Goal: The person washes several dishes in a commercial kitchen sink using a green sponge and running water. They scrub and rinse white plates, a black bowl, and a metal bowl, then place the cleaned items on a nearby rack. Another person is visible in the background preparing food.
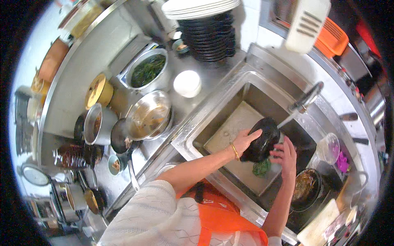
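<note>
A dark, glossy bowl [264, 141] is tilted over the sink [269, 96], beneath the running faucet [307, 98]. My left hand [245, 142] grips its left edge, thumb over the rim and the other fingers hidden underneath. Beside the bowl's right edge, my right hand [287, 158] has its fingers apart and curved; whether a fingertip touches the bowl I cannot tell. Below the bowl, something green and rough, like a scouring pad [261, 168], lies on a pale flat board or tray [230, 131] in the basin.
Left of the sink, the steel counter carries a metal bowl [150, 117], a pot of leafy greens [148, 69], a yellow pot [99, 92] and several pans. Stacked plates [209, 37] stand behind. On the right are a dark pan with food [307, 188] and a cutting board [318, 223].
</note>
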A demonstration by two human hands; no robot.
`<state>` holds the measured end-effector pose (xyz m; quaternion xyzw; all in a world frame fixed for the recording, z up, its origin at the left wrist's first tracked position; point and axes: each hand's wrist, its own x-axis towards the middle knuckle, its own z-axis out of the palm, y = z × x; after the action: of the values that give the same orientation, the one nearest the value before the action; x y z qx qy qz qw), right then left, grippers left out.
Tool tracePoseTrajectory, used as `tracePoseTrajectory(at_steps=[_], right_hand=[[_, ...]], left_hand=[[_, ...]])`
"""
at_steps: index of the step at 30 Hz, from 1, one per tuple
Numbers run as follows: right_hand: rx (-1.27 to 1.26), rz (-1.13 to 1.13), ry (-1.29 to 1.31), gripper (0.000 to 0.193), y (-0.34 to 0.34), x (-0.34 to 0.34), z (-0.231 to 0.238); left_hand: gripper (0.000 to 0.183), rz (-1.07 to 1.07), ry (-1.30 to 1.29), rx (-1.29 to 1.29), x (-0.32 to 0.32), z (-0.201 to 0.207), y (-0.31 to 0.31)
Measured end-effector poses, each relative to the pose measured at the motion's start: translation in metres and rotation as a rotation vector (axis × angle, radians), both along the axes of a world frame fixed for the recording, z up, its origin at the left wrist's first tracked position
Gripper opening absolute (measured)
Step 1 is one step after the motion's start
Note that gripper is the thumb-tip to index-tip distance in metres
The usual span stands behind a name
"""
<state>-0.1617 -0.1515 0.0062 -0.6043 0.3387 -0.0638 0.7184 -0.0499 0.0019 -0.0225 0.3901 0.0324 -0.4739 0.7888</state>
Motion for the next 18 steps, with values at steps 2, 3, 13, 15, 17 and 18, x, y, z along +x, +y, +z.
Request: tracePoseTrajectory(at_steps=[2,3,13,15,17,18], right_hand=[[-0.017,-0.043,-0.022,0.056,0.006,-0.014,-0.016],[0.005,-0.076,-0.034,0.057,0.008,-0.021,-0.025],[0.915,0.001,-0.112,0.068,0.051,-0.029,-0.048],[0.932,-0.01,-0.157,0.06,0.066,-0.029,-0.039],[0.845,0.04,-0.111,0.053,0.082,-0.033,-0.029],[0.788,0.023,-0.039,0.05,0.091,-0.035,-0.023]], left_hand=[[0.034,0.014,0.157,0.025,-0.001,-0.006,0.011],[0.036,0.024,0.228,0.027,-0.001,-0.008,0.017],[0.02,-0.743,-1.675,0.547,-0.051,0.018,0.042],[0.017,-0.777,-1.884,0.553,-0.062,0.029,0.06],[0.016,-0.603,-1.984,0.438,-0.069,0.042,0.095],[0.015,-0.532,-2.006,0.47,-0.073,0.05,0.112]])
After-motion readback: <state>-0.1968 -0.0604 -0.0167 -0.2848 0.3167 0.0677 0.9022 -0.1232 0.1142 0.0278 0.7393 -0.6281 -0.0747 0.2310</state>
